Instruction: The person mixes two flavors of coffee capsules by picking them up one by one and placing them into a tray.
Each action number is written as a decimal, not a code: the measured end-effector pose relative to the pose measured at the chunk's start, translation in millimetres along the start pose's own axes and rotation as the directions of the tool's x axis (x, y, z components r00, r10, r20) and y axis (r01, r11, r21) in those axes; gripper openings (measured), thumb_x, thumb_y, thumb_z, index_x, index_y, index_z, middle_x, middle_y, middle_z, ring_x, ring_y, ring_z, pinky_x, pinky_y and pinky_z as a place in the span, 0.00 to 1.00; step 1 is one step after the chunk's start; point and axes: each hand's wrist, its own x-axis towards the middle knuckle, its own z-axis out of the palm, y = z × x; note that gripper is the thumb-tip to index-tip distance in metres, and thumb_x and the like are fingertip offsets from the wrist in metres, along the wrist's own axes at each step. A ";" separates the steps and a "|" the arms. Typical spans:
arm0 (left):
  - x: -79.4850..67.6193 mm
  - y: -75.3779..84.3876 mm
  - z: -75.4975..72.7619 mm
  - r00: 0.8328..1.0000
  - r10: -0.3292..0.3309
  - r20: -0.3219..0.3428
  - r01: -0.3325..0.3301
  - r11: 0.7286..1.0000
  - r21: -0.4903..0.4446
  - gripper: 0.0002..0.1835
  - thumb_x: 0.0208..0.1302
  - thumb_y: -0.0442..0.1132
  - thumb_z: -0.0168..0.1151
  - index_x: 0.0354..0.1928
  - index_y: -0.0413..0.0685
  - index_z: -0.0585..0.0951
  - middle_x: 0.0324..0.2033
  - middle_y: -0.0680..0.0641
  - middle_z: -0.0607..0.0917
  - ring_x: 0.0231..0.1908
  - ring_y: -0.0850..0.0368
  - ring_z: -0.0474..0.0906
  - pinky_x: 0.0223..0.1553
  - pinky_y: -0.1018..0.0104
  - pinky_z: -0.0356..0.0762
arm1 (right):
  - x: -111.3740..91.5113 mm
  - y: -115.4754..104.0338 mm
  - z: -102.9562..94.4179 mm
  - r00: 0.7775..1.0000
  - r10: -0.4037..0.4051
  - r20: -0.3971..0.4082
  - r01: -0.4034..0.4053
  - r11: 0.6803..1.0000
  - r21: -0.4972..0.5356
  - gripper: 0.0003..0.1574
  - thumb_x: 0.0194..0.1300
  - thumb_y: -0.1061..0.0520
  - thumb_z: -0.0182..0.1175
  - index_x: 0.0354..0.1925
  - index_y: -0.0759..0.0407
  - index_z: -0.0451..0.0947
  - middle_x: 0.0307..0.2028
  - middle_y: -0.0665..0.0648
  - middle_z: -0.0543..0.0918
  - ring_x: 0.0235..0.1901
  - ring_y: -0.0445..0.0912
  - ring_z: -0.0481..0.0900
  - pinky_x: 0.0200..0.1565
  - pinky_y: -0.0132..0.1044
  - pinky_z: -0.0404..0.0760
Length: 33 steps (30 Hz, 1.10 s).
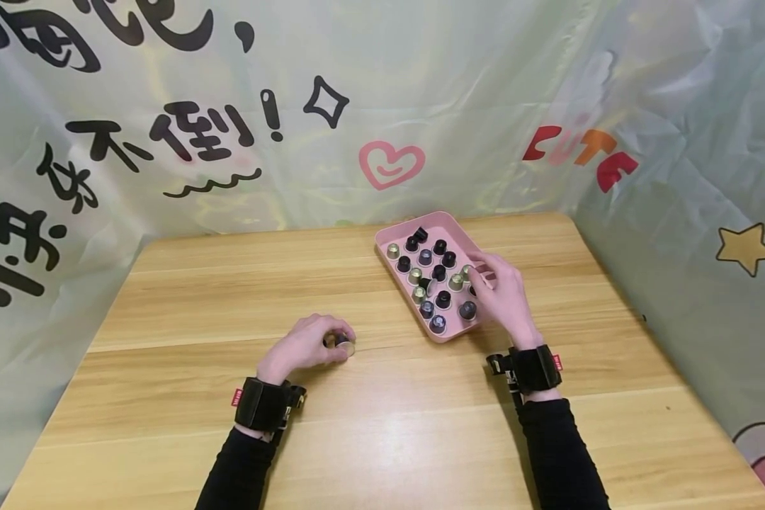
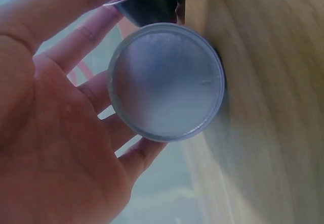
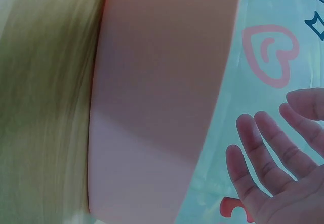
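Note:
My left hand (image 1: pixel 309 343) is low over the table, left of the pink tray (image 1: pixel 449 225). At the top of the left wrist view, its fingers pinch a dark coffee capsule (image 2: pixel 152 6). A second capsule (image 2: pixel 167 82) turns its round silver foil lid to that camera, overlapping the other fingers, its rim right by the tabletop. My right hand (image 1: pixel 500 290) reaches over the tray's right edge, thumb and fingertips close beside a pale gold-green capsule (image 1: pixel 467 271). In the right wrist view its fingers (image 3: pixel 273 158) are loosely spread with nothing visible between them.
Several black, dark blue and pale gold-green capsules stand in the tray, and a black one (image 1: pixel 421 234) lies tipped at its far end. The wooden table (image 1: pixel 197 297) meets a printed curtain (image 1: pixel 280 198) at the back and another side of it on the right.

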 end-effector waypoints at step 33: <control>7.2 34.9 8.3 0.987 0.072 -0.141 -0.076 0.997 -0.024 0.12 0.74 0.40 0.57 0.55 0.46 0.79 0.48 0.43 0.84 0.51 0.49 0.79 0.57 0.50 0.79 | -2.3 -2.0 -8.2 1.000 0.021 -0.018 -0.021 1.000 0.018 0.21 0.70 0.64 0.58 0.59 0.67 0.77 0.53 0.72 0.83 0.45 0.60 0.84 0.44 0.26 0.78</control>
